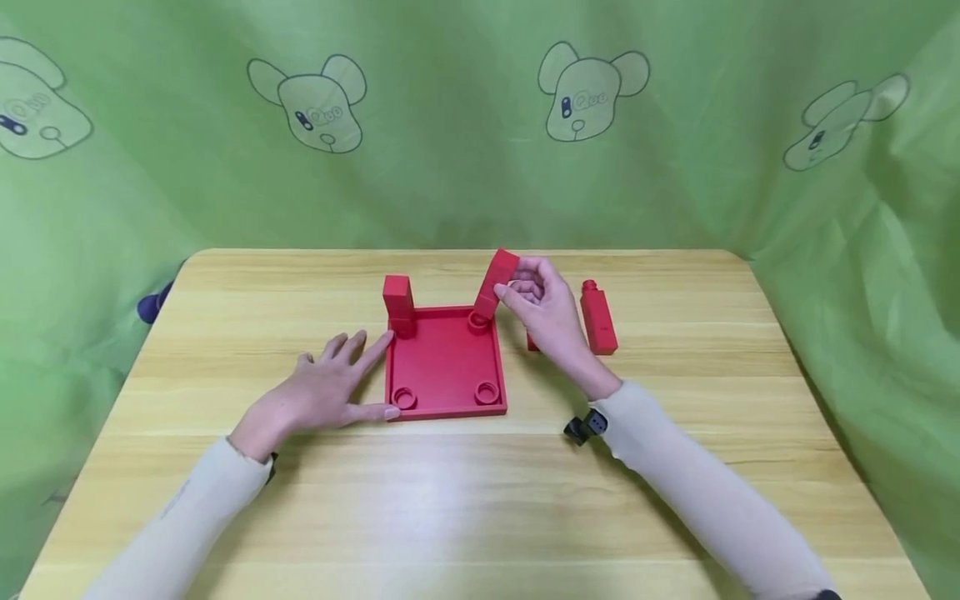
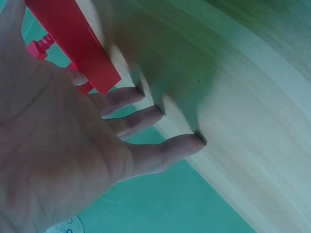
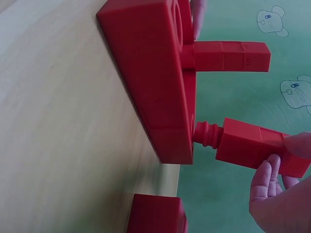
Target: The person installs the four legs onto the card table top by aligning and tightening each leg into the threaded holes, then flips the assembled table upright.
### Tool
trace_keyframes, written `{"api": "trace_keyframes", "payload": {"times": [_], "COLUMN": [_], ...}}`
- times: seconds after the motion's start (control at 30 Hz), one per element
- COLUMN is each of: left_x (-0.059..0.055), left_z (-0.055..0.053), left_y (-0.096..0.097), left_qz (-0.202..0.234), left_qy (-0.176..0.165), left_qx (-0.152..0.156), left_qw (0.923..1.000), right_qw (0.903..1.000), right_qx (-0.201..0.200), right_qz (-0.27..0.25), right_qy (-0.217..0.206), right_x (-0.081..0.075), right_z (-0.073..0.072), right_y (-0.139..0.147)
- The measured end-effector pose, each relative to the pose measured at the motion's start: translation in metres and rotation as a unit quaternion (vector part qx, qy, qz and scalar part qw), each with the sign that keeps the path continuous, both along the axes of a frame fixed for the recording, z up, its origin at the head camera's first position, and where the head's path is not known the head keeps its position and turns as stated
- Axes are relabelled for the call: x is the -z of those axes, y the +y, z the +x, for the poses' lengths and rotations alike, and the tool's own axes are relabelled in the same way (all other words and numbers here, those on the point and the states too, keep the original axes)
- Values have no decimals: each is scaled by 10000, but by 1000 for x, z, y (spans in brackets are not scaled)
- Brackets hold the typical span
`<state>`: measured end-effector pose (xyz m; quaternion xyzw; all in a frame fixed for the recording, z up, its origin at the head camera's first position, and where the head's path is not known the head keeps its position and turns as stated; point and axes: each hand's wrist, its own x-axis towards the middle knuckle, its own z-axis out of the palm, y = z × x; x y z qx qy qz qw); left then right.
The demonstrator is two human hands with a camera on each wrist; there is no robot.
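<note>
A square red tray (image 1: 446,362) with threaded round sockets at its corners lies on the table. One red square leg (image 1: 398,298) stands upright in the far left corner. My right hand (image 1: 546,308) pinches a second red leg (image 3: 250,143) between thumb and fingers. That leg is tilted, its threaded end down at the far right socket (image 1: 478,322); whether the thread has entered cannot be told. My left hand (image 1: 322,387) is spread at the tray's left edge, forefinger and thumb touching the rim. In the left wrist view the other fingers (image 2: 165,154) reach out straight over the table.
Right of the tray, another red leg (image 1: 598,321) lies with its threaded end away from me. A further red piece (image 1: 532,342) is mostly hidden behind my right hand. The wooden table (image 1: 435,500) meets a green curtain (image 1: 465,192) at the back and sides.
</note>
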<state>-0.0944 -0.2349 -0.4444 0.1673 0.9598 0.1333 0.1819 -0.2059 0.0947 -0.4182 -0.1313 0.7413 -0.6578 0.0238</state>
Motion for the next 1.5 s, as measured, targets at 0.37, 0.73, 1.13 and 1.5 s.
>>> {"api": "trace_keyframes", "payload": {"times": [0.37, 0.73, 1.13, 1.5], "left_x": [4, 3, 2, 1], "left_z": [-2, -2, -1, -1], "left_y": [-2, -2, -2, -1], "left_qz": [-67, -91, -90, -129], "left_qy": [102, 48, 17, 2], "left_qx": [78, 58, -9, 28], "left_qw": [9999, 9999, 10000, 9999], "right_qw": [9992, 9926, 9859, 9819], "right_qx": [-123, -544, -550, -504], "right_qz": [374, 1025, 1457, 1649], "right_qy": [67, 372, 609, 779], "right_x": [9, 8, 8, 13], "right_z": [-2, -2, -3, -12], "right_y": [-6, -2, -7, -4]}}
